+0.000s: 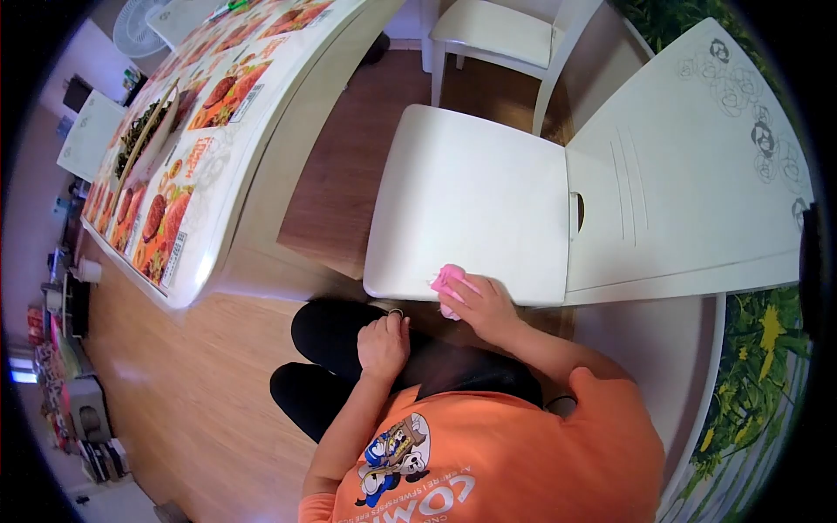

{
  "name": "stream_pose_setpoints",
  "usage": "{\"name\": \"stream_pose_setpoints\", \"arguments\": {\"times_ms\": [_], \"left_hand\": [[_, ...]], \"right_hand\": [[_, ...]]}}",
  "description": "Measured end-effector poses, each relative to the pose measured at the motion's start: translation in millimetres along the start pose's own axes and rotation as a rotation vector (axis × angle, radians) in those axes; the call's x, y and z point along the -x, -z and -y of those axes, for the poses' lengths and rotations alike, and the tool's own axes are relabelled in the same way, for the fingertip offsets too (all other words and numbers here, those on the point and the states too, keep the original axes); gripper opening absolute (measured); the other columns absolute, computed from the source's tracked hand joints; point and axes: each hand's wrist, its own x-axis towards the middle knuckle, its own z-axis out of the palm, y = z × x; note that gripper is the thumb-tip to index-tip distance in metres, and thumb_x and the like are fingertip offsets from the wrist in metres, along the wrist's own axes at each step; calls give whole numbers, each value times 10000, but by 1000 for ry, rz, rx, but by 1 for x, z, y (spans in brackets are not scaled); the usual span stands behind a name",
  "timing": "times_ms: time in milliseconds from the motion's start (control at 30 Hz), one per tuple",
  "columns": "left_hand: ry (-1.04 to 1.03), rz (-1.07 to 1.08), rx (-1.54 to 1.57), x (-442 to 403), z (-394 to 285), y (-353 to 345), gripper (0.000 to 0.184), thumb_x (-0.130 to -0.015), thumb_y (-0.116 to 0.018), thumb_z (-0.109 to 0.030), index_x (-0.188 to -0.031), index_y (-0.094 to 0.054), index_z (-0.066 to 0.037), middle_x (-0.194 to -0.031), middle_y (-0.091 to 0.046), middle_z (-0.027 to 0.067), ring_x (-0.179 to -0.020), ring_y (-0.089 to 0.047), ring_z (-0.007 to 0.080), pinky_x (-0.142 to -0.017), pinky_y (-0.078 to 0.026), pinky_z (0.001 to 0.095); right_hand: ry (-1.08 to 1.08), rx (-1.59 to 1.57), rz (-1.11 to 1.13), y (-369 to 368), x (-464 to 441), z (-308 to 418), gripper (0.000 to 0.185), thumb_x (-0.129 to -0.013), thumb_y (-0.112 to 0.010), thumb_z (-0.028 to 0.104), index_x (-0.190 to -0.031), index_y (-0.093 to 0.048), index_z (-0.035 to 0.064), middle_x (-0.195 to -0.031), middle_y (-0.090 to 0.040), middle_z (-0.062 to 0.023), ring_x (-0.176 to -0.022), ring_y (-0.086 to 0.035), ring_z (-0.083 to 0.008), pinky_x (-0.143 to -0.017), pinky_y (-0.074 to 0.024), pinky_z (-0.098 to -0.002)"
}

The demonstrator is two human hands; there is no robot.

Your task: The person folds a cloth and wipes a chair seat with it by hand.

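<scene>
A pink cloth [452, 288] is bunched under my right hand [485, 307], whose fingers are closed over it. Hand and cloth rest at the near edge of a white chair's flat seat [471, 200]. My left hand [384, 344] is curled closed above my black-trousered legs, left of the right hand. A small ring-shaped thing [396, 312] shows at its fingertips; I cannot make out what it is or whether the hand grips it.
The chair's white backrest [671, 174], with flower drawings, spreads to the right. A table [261, 174] with a food-print cover stands at left, bearing a long dish of dark food [144, 139] and chopsticks. Another white chair [497, 35] stands behind. Wooden floor [192, 375] lies below left.
</scene>
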Motion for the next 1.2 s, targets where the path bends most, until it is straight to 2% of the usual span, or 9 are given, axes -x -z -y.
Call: {"name": "stream_pose_setpoints", "arguments": {"times_ms": [200, 500, 600, 633, 767, 900, 1000, 1167, 1200], "left_hand": [[-27, 8, 26, 0, 0, 5, 134, -933, -660, -225, -925, -648, -92, -718, -604, 73, -658, -618, 299, -620, -479, 433], [113, -61, 319, -1, -9, 17, 284, -960, -642, -217, -1227, -630, -121, -736, -581, 55, -673, -603, 264, -644, -497, 385], [353, 28, 876, -7, -16, 30, 543, -999, -587, -201, -1488, -391, -68, -790, -499, 42, -693, -518, 178, -692, -477, 321], [417, 50, 1131, -11, -19, 34, 537, -1060, -499, -319, -1521, -364, -80, -851, -459, -2, -774, -443, 148, -765, -404, 245], [610, 167, 1913, -31, -27, 66, 813, -973, -429, -682, -1589, -250, -183, -807, -383, -2, -721, -382, 142, -698, -358, 277], [582, 271, 2260, -36, -35, 88, 955, -861, -398, -845, -1601, -223, -268, -797, -397, 9, -722, -390, 159, -714, -355, 308], [550, 353, 2168, -38, -49, 100, 977, -839, -413, -863, -1600, -235, -277, -878, -432, 1, -763, -405, 153, -732, -365, 309], [375, 388, 1964, -30, -45, 98, 987, -872, -426, -828, -1570, -321, -138, -1103, -548, 9, -818, -407, 147, -808, -367, 295], [318, 292, 2132, -31, -44, 96, 784, -961, -530, -644, -1500, -441, -83, -1129, -569, 33, -841, -432, 137, -803, -398, 294]], "right_hand": [[-33, -44, -38, 1, -3, -2, 452, -801, -649, 155, -1250, -683, 192, -1341, -598, -35, -1133, -563, -274, -900, -475, -414], [-97, -165, 34, -3, -49, -1, 551, -744, -711, 134, -1290, -643, 157, -1332, -555, -65, -1168, -525, -304, -940, -470, -437], [-32, -262, 152, 0, -65, 7, 515, -783, -745, 215, -1278, -636, 123, -1366, -529, -106, -1275, -460, -328, -1043, -417, -485], [-30, -270, 157, 2, -69, 6, 515, -783, -745, 215, -1278, -636, 123, -1366, -529, -106, -1275, -460, -328, -1043, -417, -485], [-53, -212, 140, 23, -77, 13, 540, -789, -775, 356, -1264, -642, 137, -1400, -507, -110, -1265, -465, -320, -1057, -375, -528], [-307, -459, -3, 32, -71, 24, 423, -826, -775, 337, -1164, -696, 96, -1262, -578, -106, -1129, -562, -290, -964, -452, -478], [-495, -1190, 165, 55, -81, 36, 247, -914, -748, 220, -1017, -723, -3, -1049, -609, -115, -761, -656, -189, -676, -552, -315], [-544, -1367, 169, 62, -86, 40, 158, -922, -720, 94, -905, -716, -63, -901, -606, -72, -766, -675, -168, -653, -571, -283], [-566, -1564, 189, 61, -86, 36, 115, -928, -693, 39, -950, -708, -73, -930, -603, -74, -770, -686, -194, -676, -583, -311]]}}
